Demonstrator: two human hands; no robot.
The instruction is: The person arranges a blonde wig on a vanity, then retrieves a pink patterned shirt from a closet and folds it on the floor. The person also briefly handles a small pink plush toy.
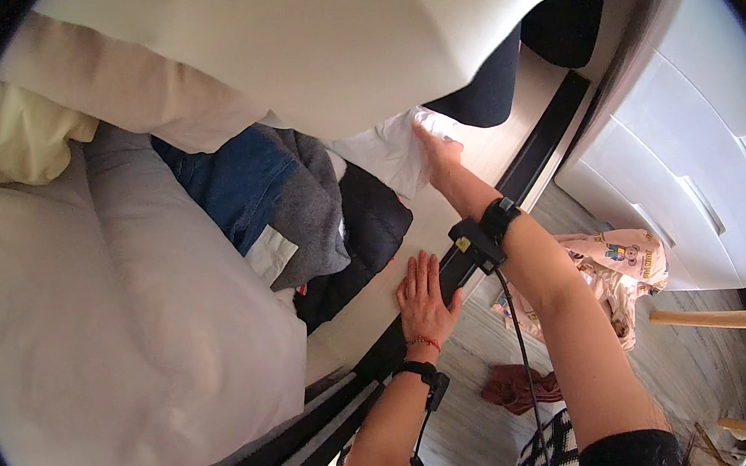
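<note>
Inside what looks like a wardrobe, my right hand [438, 149] grips a white cloth [384, 152], its fingertips partly hidden in the folds. My left hand [425, 299] rests flat, fingers spread, on the pale wardrobe floor [409, 249] beside the dark sliding-door track [538, 135]. Left of my hands lie a black puffy garment [375, 222], a gray garment [313, 219] and blue denim [236, 179], piled together. A large pale gray bedding bundle [195, 308] fills the left side. Cream fabric [323, 38] hangs over the pile and hides part of it.
Dark garments [491, 85] hang at the upper right. A white drawer unit [677, 177] stands right of the wardrobe. Pink printed cloth [624, 259] and a dark red cloth [518, 387] lie on the floor, near a wooden leg [721, 319]. A cable runs from my right wrist.
</note>
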